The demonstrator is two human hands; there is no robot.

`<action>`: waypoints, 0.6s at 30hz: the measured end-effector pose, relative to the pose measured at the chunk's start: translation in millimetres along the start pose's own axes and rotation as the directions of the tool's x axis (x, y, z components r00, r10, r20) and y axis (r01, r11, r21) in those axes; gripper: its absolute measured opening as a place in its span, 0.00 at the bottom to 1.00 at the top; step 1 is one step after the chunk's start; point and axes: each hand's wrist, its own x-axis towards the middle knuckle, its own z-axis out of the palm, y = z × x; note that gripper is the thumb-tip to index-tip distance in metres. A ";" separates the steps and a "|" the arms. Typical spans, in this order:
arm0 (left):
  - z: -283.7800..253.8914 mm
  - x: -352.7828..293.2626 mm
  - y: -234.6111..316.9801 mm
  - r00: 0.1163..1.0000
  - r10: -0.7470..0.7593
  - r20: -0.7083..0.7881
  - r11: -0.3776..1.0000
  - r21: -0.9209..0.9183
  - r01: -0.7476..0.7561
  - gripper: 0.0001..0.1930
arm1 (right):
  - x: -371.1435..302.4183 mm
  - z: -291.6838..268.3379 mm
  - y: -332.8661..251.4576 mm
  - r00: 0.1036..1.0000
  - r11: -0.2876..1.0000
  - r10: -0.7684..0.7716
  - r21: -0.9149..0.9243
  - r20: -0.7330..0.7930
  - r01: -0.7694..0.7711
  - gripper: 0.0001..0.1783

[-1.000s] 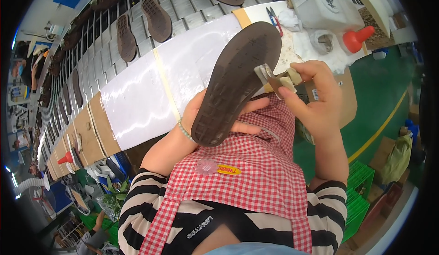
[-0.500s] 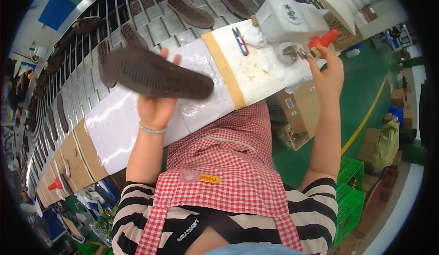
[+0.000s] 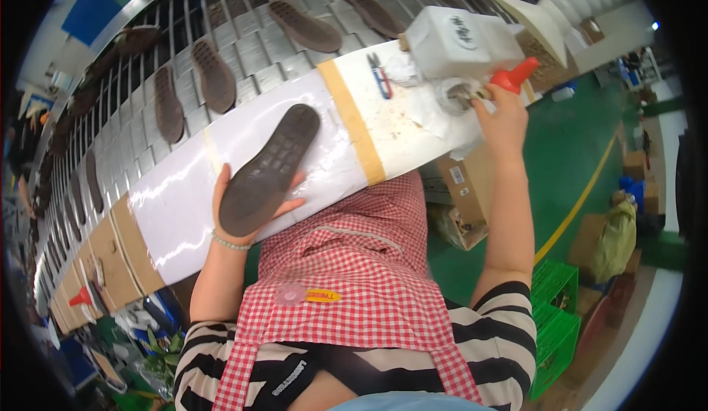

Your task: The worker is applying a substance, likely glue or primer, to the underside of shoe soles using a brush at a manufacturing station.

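Observation:
A dark brown shoe sole (image 3: pixel 271 169) slants over the pale worktop, resting in my left hand (image 3: pixel 220 201). The thumb shows along its left edge, with fingertips out past the right edge. My right hand (image 3: pixel 505 119) pinches a small brush-like tool (image 3: pixel 479 94) at the mouth of a round pot (image 3: pixel 453 95) with whitish wrapping around it. Its working end is hard to make out. Right beside those fingers is a red cone-shaped nozzle (image 3: pixel 516 77). Behind the pot stands a cloudy white plastic container (image 3: pixel 461 42). Thread snips (image 3: pixel 380 77) with blue and red handles lie left of the pot.
Several soles, one a brown sole (image 3: pixel 304 27), lie on the slatted metal conveyor (image 3: pixel 254 60) beyond the worktop (image 3: pixel 177 201). A white extraction hood (image 3: pixel 531 27) hangs at far right. A cardboard box (image 3: pixel 463 190) sits below the worktop, green crates (image 3: pixel 553 337) at lower right.
The sole has turned from lying crosswise to slanting up rightward, and my left hand has come nearer to me. My right hand has shifted left, bringing the tool to the pot.

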 end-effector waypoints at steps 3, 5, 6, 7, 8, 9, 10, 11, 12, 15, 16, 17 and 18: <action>-5.6 -1.9 -6.8 0.998 -0.066 0.009 0.978 -0.196 0.066 0.43 | 1.5 -6.1 6.6 0.998 0.998 0.058 0.007 -0.020 -0.058 0.21; -4.0 6.7 -8.4 0.996 -0.084 0.015 0.984 -0.160 0.085 0.41 | -3.2 -18.3 24.0 0.971 0.985 0.168 0.001 0.168 -0.170 0.23; -4.0 11.7 -11.7 0.995 -0.082 0.050 0.982 -0.168 0.090 0.40 | -4.4 -24.9 21.8 0.949 0.966 0.246 0.029 0.195 -0.256 0.22; 1.5 16.2 -15.2 0.991 -0.083 0.109 0.972 -0.210 0.104 0.40 | -6.9 -31.1 21.7 0.919 0.938 0.326 0.047 0.221 -0.344 0.20; 6.9 20.0 -17.0 0.986 -0.077 0.149 0.963 -0.246 0.113 0.38 | -11.3 -31.5 31.8 0.920 0.896 0.321 0.242 0.226 -0.372 0.21; 11.4 24.2 -20.3 0.978 -0.077 0.195 0.950 -0.283 0.131 0.37 | -13.8 -31.3 38.7 0.918 0.818 0.322 0.420 0.230 -0.392 0.21; 14.3 26.7 -24.9 0.982 -0.056 0.179 0.953 -0.283 0.106 0.37 | -10.7 -35.6 12.7 0.920 0.814 0.306 0.434 0.245 -0.386 0.21; 16.9 29.1 -28.7 0.990 -0.026 0.136 0.956 -0.286 0.064 0.35 | -11.7 -41.6 -16.8 0.940 0.670 0.235 0.659 0.249 -0.342 0.22; 21.2 31.9 -31.3 0.995 -0.009 0.100 0.957 -0.287 0.037 0.33 | -15.0 -50.2 -51.7 0.957 0.477 0.179 0.831 0.228 -0.287 0.24; 39.8 35.9 -35.5 0.999 -0.017 0.051 0.939 -0.343 0.034 0.28 | -31.6 -65.0 -138.6 0.985 0.592 -0.106 0.805 0.132 -0.044 0.27; 45.5 36.0 -36.1 0.998 -0.022 0.050 0.938 -0.346 0.039 0.28 | -33.4 -70.5 -164.1 0.964 0.631 -0.241 0.773 0.114 0.066 0.26; 51.2 36.4 -36.4 1.000 -0.001 0.007 0.973 -0.232 0.003 0.28 | -36.6 -69.7 -181.9 0.942 0.628 -0.328 0.762 0.074 0.159 0.26; 54.4 37.1 -37.0 0.999 0.025 -0.032 0.993 -0.112 -0.028 0.27 | -38.2 -67.3 -194.9 0.910 0.616 -0.413 0.747 0.036 0.250 0.26</action>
